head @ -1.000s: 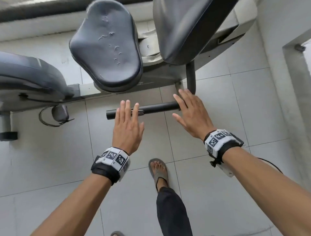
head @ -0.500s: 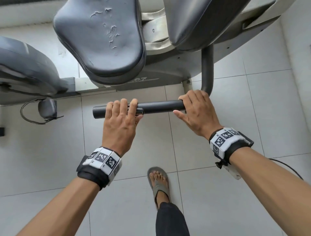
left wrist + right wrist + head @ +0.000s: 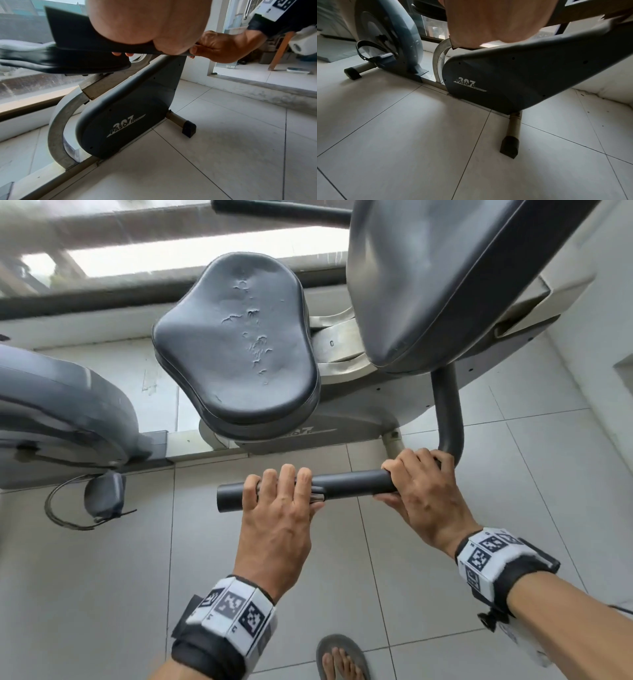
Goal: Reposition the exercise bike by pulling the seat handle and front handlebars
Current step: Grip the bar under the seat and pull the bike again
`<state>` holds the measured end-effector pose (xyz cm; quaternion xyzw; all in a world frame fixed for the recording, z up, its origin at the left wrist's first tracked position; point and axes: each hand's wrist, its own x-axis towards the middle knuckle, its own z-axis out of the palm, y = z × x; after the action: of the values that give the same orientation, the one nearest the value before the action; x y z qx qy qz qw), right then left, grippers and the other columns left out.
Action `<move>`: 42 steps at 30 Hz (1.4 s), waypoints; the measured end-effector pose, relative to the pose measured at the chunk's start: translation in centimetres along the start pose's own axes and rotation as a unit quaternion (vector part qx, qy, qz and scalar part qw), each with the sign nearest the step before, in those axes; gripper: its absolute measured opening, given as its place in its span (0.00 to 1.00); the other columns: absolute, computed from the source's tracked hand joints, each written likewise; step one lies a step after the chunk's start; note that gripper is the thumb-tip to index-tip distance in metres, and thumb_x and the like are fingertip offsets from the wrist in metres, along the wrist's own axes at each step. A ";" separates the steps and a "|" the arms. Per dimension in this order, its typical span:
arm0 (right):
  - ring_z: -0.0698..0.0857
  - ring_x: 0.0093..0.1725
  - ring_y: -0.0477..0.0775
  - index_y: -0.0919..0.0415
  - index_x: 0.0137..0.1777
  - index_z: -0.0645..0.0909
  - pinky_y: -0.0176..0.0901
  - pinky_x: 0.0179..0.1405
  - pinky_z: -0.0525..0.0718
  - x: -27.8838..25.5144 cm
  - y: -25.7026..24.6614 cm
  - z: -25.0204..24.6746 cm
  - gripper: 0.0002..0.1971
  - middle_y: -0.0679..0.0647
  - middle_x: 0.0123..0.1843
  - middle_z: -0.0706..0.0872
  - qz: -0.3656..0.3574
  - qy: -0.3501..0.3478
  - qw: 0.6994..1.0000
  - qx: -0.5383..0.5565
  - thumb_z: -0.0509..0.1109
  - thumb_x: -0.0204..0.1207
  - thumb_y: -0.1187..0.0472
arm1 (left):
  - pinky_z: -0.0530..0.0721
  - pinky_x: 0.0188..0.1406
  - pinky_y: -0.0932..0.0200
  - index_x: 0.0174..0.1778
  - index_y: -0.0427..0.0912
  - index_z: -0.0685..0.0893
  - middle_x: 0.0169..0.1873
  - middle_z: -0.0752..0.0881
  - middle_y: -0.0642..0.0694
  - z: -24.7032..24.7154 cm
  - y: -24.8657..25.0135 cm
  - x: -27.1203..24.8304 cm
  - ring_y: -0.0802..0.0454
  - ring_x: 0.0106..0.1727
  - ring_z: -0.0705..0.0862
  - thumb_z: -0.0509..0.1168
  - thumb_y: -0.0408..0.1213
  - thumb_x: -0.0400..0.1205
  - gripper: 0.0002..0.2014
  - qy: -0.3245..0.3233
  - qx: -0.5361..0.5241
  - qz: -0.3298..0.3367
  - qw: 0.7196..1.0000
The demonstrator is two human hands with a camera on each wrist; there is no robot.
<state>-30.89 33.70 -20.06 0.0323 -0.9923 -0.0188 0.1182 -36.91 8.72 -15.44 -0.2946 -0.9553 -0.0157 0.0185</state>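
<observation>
A grey recumbent exercise bike stands on the tiled floor along a window. Its black seat and backrest fill the upper head view. A black seat handle sticks out sideways below the seat. My left hand grips the handle near its free end, fingers curled over the top. My right hand grips the same bar by its bend. In the left wrist view both hands hold the handle, right hand beyond. The right wrist view shows the bike's side cover.
A pedal with strap hangs at the left by the flywheel housing. The rear stabiliser foot rests on the tiles. My sandalled foot stands below the hands. A wall and a raised step lie to the right.
Both hands went from flat above the handle to curled round it. The bike now sits lower in the head view, with the window showing above.
</observation>
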 end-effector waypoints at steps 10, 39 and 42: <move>0.79 0.46 0.60 0.59 0.59 0.80 0.57 0.53 0.76 6.1 5.6 0.5 0.30 0.57 0.49 0.81 -0.025 -0.029 0.999 0.002 0.45 0.87 0.36 | 0.71 0.63 0.42 0.70 0.43 0.76 0.57 0.79 0.45 0.3 1.1 6.9 0.41 0.57 0.76 0.53 0.49 0.88 0.19 0.031 -0.016 -0.013 0.999; 0.77 0.49 0.58 0.54 0.60 0.73 0.57 0.57 0.76 21.9 17.1 2.1 0.17 0.54 0.51 0.78 -0.067 -0.121 0.989 0.045 0.59 0.84 0.42 | 0.69 0.66 0.37 0.66 0.43 0.74 0.57 0.78 0.44 0.5 2.8 23.8 0.40 0.60 0.75 0.54 0.45 0.87 0.15 0.032 -0.056 -0.064 0.996; 0.76 0.49 0.59 0.55 0.61 0.73 0.57 0.56 0.75 21.7 17.2 2.4 0.18 0.55 0.51 0.78 -0.071 -0.115 0.990 0.041 0.59 0.84 0.42 | 0.68 0.66 0.38 0.66 0.43 0.74 0.57 0.78 0.44 0.6 2.7 23.5 0.40 0.60 0.74 0.54 0.45 0.87 0.15 0.028 -0.043 -0.065 0.997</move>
<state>-53.52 49.43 -16.58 0.1047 -0.9945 0.0096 0.0004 -54.79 24.19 -14.90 -0.2321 -0.9699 -0.0660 0.0319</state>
